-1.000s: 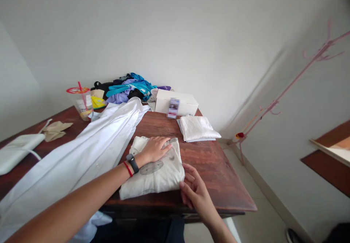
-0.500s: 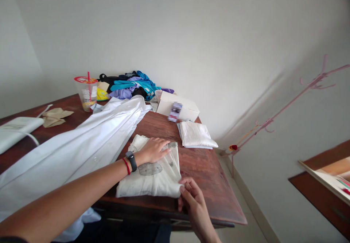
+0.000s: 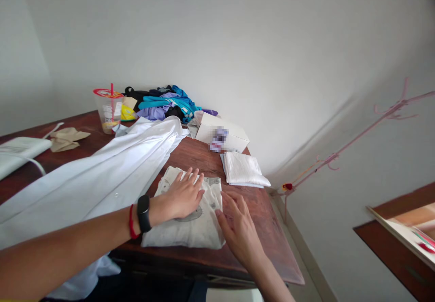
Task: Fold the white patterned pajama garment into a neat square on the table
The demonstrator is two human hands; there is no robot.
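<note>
A folded cream garment point(image 3: 183, 238) with grey printed shapes lies near the front edge of the brown wooden table point(image 3: 261, 229). Flat on top of it rests my left hand point(image 3: 185, 195), fingers spread, with a dark band and a red cord at the wrist. At the garment's right edge is my right hand point(image 3: 239, 222), its thumb and fingers apart, the thumb touching the cloth's side. To the left, a white shirt point(image 3: 102, 175) is laid out lengthwise, partly behind my left forearm. Beyond my right hand sits a folded white cloth point(image 3: 244, 168).
At the back are a heap of clothes point(image 3: 170, 103), a white box point(image 3: 227, 132) and a plastic cup point(image 3: 109, 112) with a red straw. A crumpled brown paper point(image 3: 68, 138) and a white device point(image 3: 23, 155) lie left. A pink coat stand point(image 3: 363, 132) leans across the right.
My right hand has let go of the garment's near right corner and moved up along its right edge. My left hand has shifted slightly left, its fingers now spread wider.
</note>
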